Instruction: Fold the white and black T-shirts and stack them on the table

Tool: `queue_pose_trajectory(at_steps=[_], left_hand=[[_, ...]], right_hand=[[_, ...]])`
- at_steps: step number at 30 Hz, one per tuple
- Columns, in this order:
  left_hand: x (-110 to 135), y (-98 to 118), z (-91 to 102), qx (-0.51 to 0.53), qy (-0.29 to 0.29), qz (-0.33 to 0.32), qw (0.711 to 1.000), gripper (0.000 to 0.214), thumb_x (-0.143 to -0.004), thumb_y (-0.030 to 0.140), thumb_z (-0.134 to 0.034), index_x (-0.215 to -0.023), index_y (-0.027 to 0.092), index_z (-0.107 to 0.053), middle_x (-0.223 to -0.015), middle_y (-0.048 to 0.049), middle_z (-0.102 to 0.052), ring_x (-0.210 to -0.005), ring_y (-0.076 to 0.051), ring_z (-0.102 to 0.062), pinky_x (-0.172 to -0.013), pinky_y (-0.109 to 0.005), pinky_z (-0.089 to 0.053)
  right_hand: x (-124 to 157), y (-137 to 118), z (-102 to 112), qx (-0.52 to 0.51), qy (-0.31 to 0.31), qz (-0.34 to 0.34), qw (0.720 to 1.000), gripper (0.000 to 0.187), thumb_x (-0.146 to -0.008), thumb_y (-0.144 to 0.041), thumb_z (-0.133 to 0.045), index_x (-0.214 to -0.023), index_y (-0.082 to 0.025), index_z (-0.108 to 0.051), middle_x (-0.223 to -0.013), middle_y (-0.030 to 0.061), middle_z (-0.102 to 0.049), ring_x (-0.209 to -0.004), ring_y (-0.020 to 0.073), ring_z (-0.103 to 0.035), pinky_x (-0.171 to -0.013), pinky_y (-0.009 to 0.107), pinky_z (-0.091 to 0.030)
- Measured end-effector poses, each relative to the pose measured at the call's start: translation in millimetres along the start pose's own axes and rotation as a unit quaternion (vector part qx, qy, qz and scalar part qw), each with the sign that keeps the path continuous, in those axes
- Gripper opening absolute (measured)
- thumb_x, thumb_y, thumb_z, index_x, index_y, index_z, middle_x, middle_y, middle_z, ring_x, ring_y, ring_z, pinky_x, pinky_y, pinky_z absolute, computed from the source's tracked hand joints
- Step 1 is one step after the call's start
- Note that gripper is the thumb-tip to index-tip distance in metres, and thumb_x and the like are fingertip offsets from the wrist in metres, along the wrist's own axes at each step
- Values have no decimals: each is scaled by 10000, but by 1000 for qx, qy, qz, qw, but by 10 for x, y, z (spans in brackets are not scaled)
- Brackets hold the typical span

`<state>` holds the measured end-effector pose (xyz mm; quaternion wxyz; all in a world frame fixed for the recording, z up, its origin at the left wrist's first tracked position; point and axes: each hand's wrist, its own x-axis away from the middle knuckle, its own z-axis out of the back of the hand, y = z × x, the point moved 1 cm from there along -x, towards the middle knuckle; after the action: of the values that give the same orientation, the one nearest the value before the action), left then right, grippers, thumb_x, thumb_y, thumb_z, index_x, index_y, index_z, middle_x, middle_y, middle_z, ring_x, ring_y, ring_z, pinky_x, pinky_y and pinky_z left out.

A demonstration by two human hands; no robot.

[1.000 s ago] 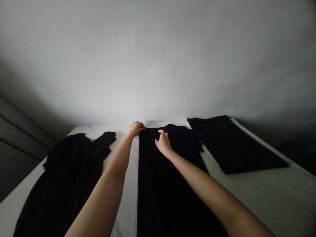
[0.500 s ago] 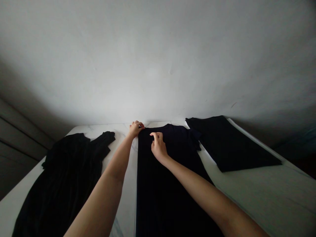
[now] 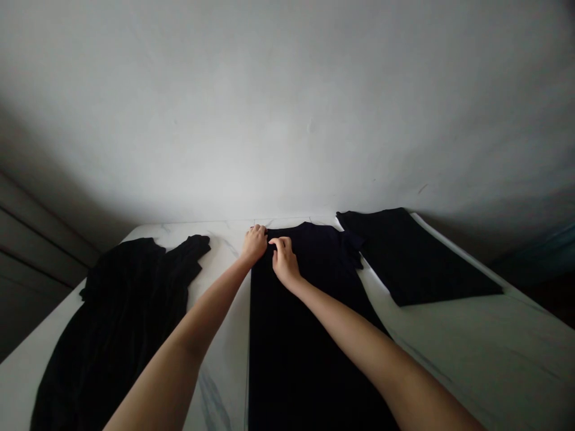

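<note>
A dark T-shirt [image 3: 309, 335] lies lengthwise down the middle of the table, its left side a straight edge and a short sleeve showing at the upper right. At its upper left corner, my left hand [image 3: 255, 242] has its fingers curled over the cloth; the fingertips are partly hidden. Just to the right, my right hand [image 3: 286, 263] hovers over or rests on the shirt, fingers bent and a gap between thumb and forefinger. I see no cloth between them.
Left of the shirt, another black short-sleeved garment [image 3: 121, 311] lies spread and wrinkled. A folded black cloth piece [image 3: 417, 257] lies at the back right. The white marble-patterned table [image 3: 485, 341] meets a grey wall [image 3: 287, 120] at its far edge.
My left hand has shifted slightly right and turned, its back now over the shirt's corner. My right hand has moved a little left, closer to it. The view has shifted slightly.
</note>
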<state>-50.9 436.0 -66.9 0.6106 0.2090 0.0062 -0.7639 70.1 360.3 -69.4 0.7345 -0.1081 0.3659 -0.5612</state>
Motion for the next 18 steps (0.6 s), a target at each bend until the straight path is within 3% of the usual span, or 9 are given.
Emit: queue_pose_trajectory(at_steps=[5, 12, 16, 18], left_hand=[[111, -53, -94, -4, 10, -48, 999, 215, -972, 249, -425, -1102, 185, -585, -1165, -88, -590, -1132, -224, -520, -953, -336, -443], [182, 53, -3, -57, 4, -52, 997, 286, -959, 298, -453, -1183, 165, -571, -1227, -123, -600, -1153, -244, -544, -999, -373, -432], [502, 138, 33, -44, 51, -37, 997, 369, -958, 253, -405, -1293, 143, -513, -1381, -141, -541, -1283, -260, -484, -1104, -427, -349], [727, 168, 21, -37, 48, -34, 998, 402, -954, 212, -367, -1327, 141, -500, -1393, -128, -544, -1310, -259, -472, -1115, -430, -346]], right_hand=[[-3, -8, 95, 15, -17, -120, 992, 292, -827, -39, -520, -1085, -175, -537, -1094, 98, -535, -969, 180, -608, -826, 287, -512], [-24, -21, 453, 160, -148, -149, 965, 341, -858, -248, -648, -1168, -187, -518, -1199, 127, -536, -946, 231, -656, -764, 333, -505], [-266, 46, 563, 176, -152, -152, 961, 292, -916, -316, -586, -1172, -176, -563, -1210, 133, -582, -1070, 250, -625, -834, 334, -493], [-369, 85, 539, 179, -154, -149, 960, 322, -907, -331, -607, -1180, -160, -579, -1226, 148, -590, -1102, 253, -611, -854, 332, -487]])
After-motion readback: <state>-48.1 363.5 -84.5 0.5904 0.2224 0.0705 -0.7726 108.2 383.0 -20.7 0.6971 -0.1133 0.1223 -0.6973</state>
